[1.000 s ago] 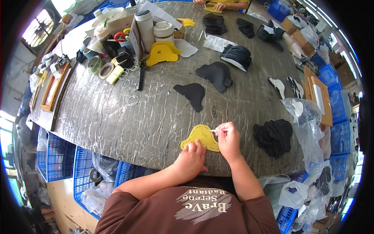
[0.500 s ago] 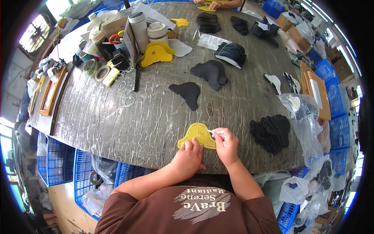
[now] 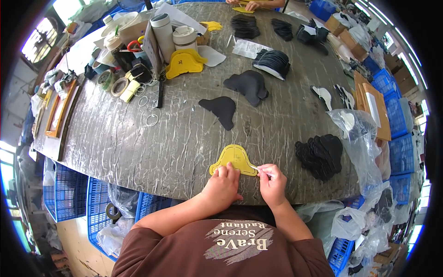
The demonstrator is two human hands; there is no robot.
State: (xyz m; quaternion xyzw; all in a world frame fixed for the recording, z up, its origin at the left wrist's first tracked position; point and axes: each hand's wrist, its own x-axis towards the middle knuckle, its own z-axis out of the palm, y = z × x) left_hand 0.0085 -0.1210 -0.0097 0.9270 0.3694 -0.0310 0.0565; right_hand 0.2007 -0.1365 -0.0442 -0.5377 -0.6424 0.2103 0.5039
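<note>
A yellow slotted template [image 3: 234, 154], rounded at the far edge and flared at its lower corners, lies flat near the table's front edge. My left hand [image 3: 222, 184] presses on its lower part, fingers resting on top and the thumb apart towards me. In my right hand [image 3: 273, 182], thumb and fingers pinch a thin white pen-like stick [image 3: 254, 167], whose tip is at the template's right side, by the lower right corner. What lies under the template is hidden. Beyond it are a single black cut piece [image 3: 222, 111] and overlapping black pieces [image 3: 249, 87].
A pile of black pieces [image 3: 319, 157] sits to the right, beside a clear plastic bag [image 3: 364, 143]. Farther off are a black bundle [image 3: 272, 63], yellow templates [image 3: 185, 63] and a white tumbler [image 3: 162, 34]. A co-worker's hands [image 3: 249, 4] work at the far edge.
My right hand has moved slightly right and towards me, taking the stick's tip down along the template's right side. The left hand stays put on the template.
</note>
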